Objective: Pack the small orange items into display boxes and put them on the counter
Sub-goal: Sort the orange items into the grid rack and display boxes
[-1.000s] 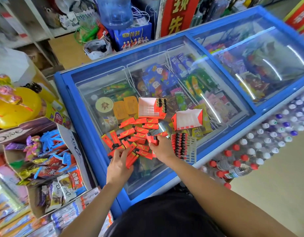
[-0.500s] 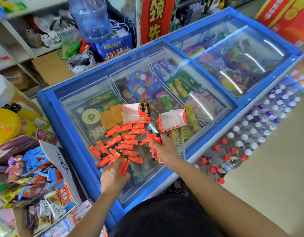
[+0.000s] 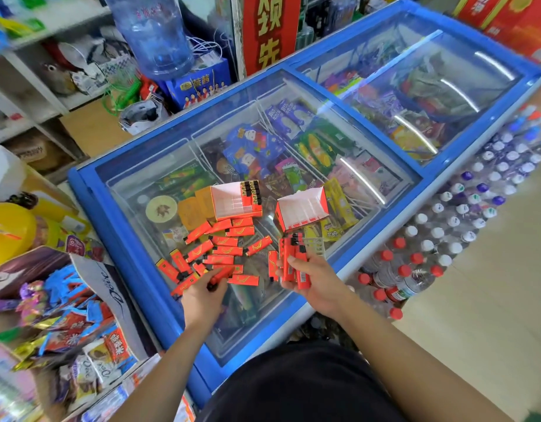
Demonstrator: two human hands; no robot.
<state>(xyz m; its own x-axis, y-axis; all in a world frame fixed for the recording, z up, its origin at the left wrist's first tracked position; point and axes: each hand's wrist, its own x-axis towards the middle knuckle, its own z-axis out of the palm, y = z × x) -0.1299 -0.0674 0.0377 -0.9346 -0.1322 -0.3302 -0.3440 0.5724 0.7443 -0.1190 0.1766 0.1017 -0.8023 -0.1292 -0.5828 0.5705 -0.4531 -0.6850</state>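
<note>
Blue-framed glass counter (image 3: 126, 248) fills the middle of the view, its clear lid carrying all the task's things. Beside its right edge, on the floor, stand packed water bottles (image 3: 430, 239) with white, red and purple caps. An open candy carton (image 3: 65, 300) sits at the left.

Two red display boxes with white insides rest on the glass, a little apart. The left box (image 3: 232, 199) lies flat with a row of black-topped lighters along its right end. The right box (image 3: 302, 208) is tilted, its opening turned toward the person.

A loose pile (image 3: 223, 248) of orange lighters spreads over the glass just in front of the left box, reaching to the left hand (image 3: 202, 300).

The right hand (image 3: 318, 284) is raised just in front of the right box. Its fingers (image 3: 311, 266) are curled around a bundle (image 3: 293, 263) of several lighters held upright, black tops up, the thumb across the front.

The left hand lies palm down at the near edge of the pile. Its fingers (image 3: 202, 284) are bent and pinch one lighter (image 3: 220, 274), with other lighters touching them on either side.
</note>
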